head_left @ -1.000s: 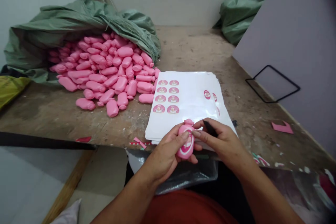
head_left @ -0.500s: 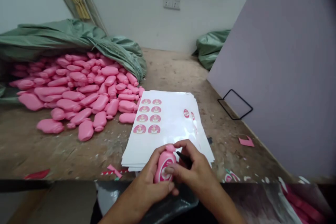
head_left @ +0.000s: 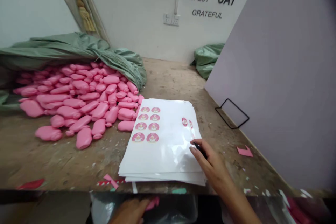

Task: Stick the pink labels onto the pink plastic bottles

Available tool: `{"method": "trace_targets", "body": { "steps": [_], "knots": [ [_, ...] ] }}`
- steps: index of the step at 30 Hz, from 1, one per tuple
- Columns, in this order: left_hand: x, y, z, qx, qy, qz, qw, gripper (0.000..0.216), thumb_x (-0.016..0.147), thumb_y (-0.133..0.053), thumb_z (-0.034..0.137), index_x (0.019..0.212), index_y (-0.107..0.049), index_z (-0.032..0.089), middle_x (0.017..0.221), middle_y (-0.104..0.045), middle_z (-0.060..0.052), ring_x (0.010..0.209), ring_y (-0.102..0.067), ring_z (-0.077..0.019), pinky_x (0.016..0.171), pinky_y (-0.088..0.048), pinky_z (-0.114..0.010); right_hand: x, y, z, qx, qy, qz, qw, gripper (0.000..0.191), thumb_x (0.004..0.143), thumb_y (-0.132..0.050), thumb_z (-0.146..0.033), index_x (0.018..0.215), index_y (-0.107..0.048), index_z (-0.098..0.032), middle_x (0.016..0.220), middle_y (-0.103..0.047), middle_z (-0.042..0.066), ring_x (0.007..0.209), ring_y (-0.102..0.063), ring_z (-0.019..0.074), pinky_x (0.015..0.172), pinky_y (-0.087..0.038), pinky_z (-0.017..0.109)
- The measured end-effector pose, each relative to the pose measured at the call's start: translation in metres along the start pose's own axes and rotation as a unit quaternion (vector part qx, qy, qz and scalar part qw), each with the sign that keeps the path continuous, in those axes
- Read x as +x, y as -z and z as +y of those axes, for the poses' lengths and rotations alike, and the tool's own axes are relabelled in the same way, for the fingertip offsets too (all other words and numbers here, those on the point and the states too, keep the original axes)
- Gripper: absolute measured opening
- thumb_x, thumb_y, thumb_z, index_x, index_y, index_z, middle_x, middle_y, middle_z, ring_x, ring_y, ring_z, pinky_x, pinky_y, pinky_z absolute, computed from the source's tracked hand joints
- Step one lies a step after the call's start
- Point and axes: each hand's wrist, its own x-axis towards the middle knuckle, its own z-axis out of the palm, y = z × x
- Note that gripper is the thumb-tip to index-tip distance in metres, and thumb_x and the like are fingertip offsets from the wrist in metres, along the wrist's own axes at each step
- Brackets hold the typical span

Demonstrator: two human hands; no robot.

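My right hand [head_left: 210,162] rests on the right edge of a stack of white sticker sheets [head_left: 162,154], its fingers closed on a thin black tool [head_left: 201,149]. Round pink stickers [head_left: 146,123] remain in two columns on the top sheet, with two more [head_left: 187,122] near its right side. My left hand [head_left: 130,211] is down below the table edge, holding a pink bottle [head_left: 152,203] over a clear plastic bag [head_left: 181,210]; its fingers are mostly hidden.
A heap of pink bottles [head_left: 78,98] spills from a green sack [head_left: 68,50] at the left. A second green sack [head_left: 207,59] sits at the back. A tall lilac board [head_left: 283,77] with a black wire stand [head_left: 232,113] walls the right. Pink scraps [head_left: 244,151] lie about.
My left hand has dropped below the table edge with the labelled pink bottle. My right hand has let go of the bottle and moved onto the sheets. The view has tilted up.
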Motion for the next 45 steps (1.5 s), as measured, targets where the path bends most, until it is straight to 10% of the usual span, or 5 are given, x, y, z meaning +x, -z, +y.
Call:
{"method": "trace_targets", "body": {
  "steps": [5,10,20,30,45],
  "knots": [
    [-0.011,0.023,0.058,0.042,-0.131,-0.11,0.984,0.034,0.078,-0.056,0.029,0.111,-0.066,0.033,0.107,-0.068,-0.006,0.097,-0.061,-0.0269,0.084,-0.045,-0.033,-0.006,-0.025,0.008,-0.115,0.095,-0.052,0.987,0.021,0.089,-0.049,-0.033,0.102,-0.062,-0.024,0.099,-0.062,0.006,0.085,-0.059,0.0215,0.076,-0.044,0.035],
    [0.037,0.051,0.117,0.085,-0.257,0.129,0.954,0.036,0.091,-0.039,0.025,0.121,-0.06,0.025,0.112,-0.065,-0.009,0.104,-0.057,-0.0233,0.093,-0.039,-0.036,-0.014,-0.033,0.016,-0.188,0.122,-0.071,0.972,0.02,0.091,-0.045,-0.029,0.098,-0.063,-0.024,0.1,-0.061,0.007,0.084,-0.059,0.0217,0.074,-0.044,0.037],
    [0.096,0.016,0.097,0.24,-0.269,0.102,0.927,0.047,0.086,-0.055,0.034,0.132,-0.047,0.029,0.142,-0.043,-0.008,0.135,-0.029,-0.0299,0.11,-0.014,-0.051,-0.005,0.008,0.024,-0.066,-0.026,-0.014,0.997,0.034,0.091,-0.037,-0.049,0.109,-0.051,-0.023,0.081,-0.063,0.003,0.074,-0.061,0.0204,0.067,-0.044,0.033],
    [0.109,0.027,0.137,0.448,-0.212,0.062,0.866,0.049,0.082,-0.057,0.043,0.125,-0.049,0.021,0.133,-0.051,-0.006,0.103,-0.049,-0.0298,0.083,-0.044,-0.045,0.052,0.003,0.045,-0.205,0.084,0.002,0.975,0.016,0.089,-0.05,-0.028,0.096,-0.063,-0.023,0.093,-0.064,0.002,0.084,-0.06,0.0212,0.071,-0.034,0.033],
    [0.121,0.026,0.118,0.397,-0.249,0.082,0.879,0.047,0.087,-0.049,0.045,0.128,-0.045,0.022,0.13,-0.052,-0.004,0.098,-0.043,-0.0274,0.081,-0.039,-0.043,0.058,0.005,0.042,-0.281,0.108,-0.02,0.954,0.011,0.089,-0.053,-0.027,0.091,-0.063,-0.025,0.089,-0.063,0.0,0.083,-0.06,0.018,0.068,-0.027,0.031]
  ]
}}
